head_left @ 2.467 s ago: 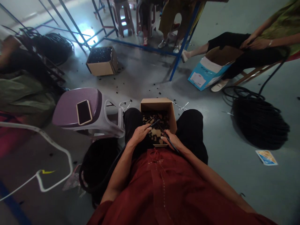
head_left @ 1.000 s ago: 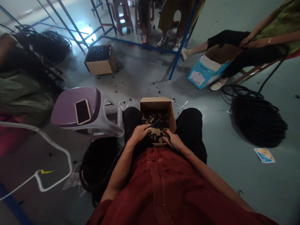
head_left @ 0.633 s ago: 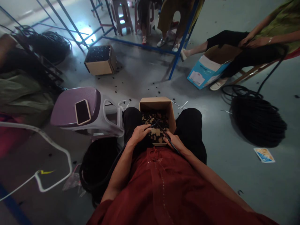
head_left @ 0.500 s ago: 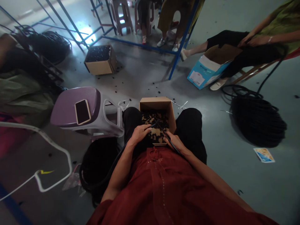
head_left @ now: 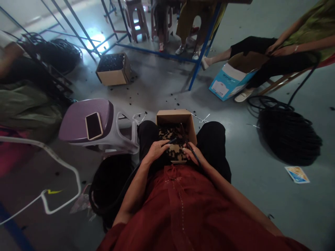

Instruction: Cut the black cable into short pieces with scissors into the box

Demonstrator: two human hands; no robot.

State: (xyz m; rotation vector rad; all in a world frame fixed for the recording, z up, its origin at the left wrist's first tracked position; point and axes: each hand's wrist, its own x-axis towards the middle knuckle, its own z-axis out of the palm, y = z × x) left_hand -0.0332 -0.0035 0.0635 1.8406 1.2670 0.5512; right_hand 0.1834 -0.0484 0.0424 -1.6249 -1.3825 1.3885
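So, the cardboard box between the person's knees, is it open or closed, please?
Open: no lid covers the cardboard box, and dark pieces show inside it, between the left hand and right hand.

The right hand (head_left: 190,153) hides part of a thin dark stick (head_left: 196,160); black bits (head_left: 167,134) in the box (head_left: 172,116) just ahead of it are too small to tell apart.

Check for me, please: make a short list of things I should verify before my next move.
1. Box sits steady on the lap: ok.
2. Right hand holds the thin dark rod: ok.
3. Left hand has a firm grip on the rod: cannot tell.
4. All black bits stay inside the box: not ok, many lie on the floor.
5. Phone lies flat on the stool: ok.
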